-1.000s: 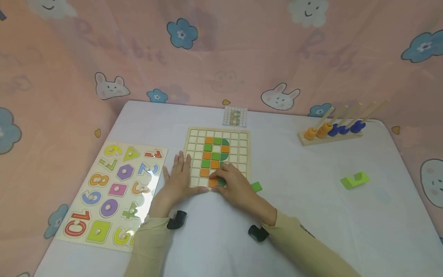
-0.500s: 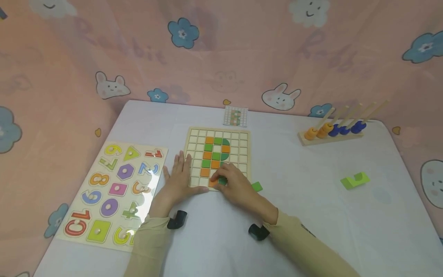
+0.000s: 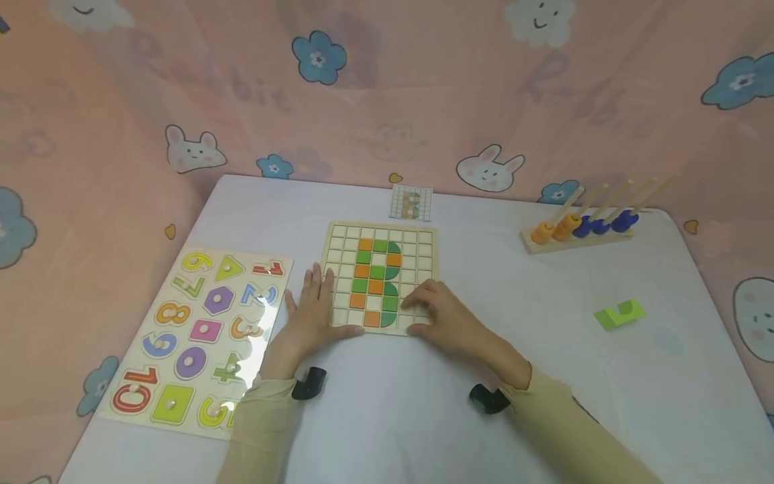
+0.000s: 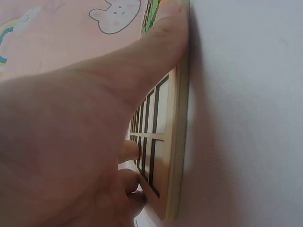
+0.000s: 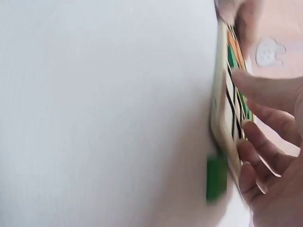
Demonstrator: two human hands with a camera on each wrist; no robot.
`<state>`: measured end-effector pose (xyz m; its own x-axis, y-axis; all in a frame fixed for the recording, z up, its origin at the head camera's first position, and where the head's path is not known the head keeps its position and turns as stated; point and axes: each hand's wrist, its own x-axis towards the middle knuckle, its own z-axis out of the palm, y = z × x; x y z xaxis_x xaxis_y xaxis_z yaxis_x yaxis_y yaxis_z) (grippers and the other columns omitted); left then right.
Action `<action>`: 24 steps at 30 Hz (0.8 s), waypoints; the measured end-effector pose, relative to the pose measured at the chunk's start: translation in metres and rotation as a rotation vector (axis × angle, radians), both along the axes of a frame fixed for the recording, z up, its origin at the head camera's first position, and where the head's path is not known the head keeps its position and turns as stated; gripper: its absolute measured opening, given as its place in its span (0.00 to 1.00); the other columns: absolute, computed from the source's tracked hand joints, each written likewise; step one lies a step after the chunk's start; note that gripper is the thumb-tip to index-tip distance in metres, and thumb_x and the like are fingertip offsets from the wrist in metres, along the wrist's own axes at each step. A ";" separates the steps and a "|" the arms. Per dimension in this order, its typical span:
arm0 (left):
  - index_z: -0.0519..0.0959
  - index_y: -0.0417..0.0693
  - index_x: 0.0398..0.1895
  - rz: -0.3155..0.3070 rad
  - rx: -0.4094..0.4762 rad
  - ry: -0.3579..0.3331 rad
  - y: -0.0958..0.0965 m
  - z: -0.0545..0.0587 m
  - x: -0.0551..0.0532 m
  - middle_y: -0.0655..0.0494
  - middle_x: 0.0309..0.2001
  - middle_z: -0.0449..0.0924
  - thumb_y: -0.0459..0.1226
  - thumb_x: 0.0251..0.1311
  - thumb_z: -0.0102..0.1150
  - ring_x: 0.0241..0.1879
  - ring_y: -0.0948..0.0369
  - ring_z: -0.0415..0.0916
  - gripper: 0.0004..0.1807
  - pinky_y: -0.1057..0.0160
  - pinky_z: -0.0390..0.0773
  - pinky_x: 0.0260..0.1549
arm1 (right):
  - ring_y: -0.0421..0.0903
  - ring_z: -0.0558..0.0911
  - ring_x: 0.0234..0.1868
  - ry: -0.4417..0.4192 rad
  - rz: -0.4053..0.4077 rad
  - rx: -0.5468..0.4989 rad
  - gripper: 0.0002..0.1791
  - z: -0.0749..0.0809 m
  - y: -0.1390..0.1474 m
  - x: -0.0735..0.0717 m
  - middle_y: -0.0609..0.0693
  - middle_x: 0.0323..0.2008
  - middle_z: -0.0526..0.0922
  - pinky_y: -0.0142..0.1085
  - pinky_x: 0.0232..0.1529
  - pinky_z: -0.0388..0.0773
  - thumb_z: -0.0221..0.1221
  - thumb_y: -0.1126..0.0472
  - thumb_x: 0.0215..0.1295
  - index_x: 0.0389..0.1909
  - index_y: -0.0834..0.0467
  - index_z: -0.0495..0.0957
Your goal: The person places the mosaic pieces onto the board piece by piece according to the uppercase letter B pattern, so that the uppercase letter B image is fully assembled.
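A wooden grid board (image 3: 410,251) lies mid-table in the head view, with orange and green tiles (image 3: 375,288) set in its cells in a shape like a letter B. My left hand (image 3: 307,321) rests on the board's left edge, fingers straight, its thumb along the front edge. Over the right side of the board hovers my right hand (image 3: 450,321), fingers loosely bent and apart from the thumb, nothing between them. In the right wrist view a loose green piece (image 5: 217,178) lies on the table beside the board; my right hand hides it in the head view.
A small pattern card (image 3: 411,203) lies behind the board. To the left is a number-and-shape puzzle board (image 3: 208,380), partly under the left forearm. A peg stand with beads (image 3: 580,242) stands back right, and a light green notched block (image 3: 621,315) lies at right.
My right hand has let go of the tiles and moved right, uncovering the lower tiles and covering the loose green piece. The left hand has stayed put.
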<state>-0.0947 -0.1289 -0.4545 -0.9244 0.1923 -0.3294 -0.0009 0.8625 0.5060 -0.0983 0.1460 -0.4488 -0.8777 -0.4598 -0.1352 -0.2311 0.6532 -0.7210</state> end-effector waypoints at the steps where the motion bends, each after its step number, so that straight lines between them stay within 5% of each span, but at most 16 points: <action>1: 0.37 0.37 0.86 0.002 0.000 -0.002 0.000 0.000 0.000 0.38 0.86 0.21 0.59 0.56 0.77 0.86 0.42 0.20 0.72 0.25 0.25 0.77 | 0.51 0.75 0.58 -0.007 -0.003 0.005 0.19 0.000 0.009 -0.001 0.51 0.55 0.80 0.48 0.63 0.76 0.75 0.65 0.61 0.52 0.54 0.84; 10: 0.38 0.37 0.86 0.010 0.017 -0.004 0.000 0.000 0.000 0.37 0.86 0.22 0.58 0.56 0.77 0.86 0.41 0.21 0.72 0.24 0.26 0.77 | 0.56 0.75 0.62 -0.002 0.014 0.101 0.27 0.003 0.058 -0.005 0.54 0.56 0.83 0.57 0.67 0.73 0.80 0.63 0.53 0.55 0.55 0.83; 24: 0.37 0.37 0.86 0.001 0.006 -0.001 0.000 -0.001 0.000 0.37 0.86 0.22 0.59 0.56 0.77 0.86 0.41 0.21 0.72 0.24 0.26 0.76 | 0.59 0.75 0.61 0.000 0.006 0.091 0.23 0.003 0.071 -0.003 0.56 0.54 0.83 0.59 0.66 0.73 0.77 0.69 0.53 0.51 0.57 0.85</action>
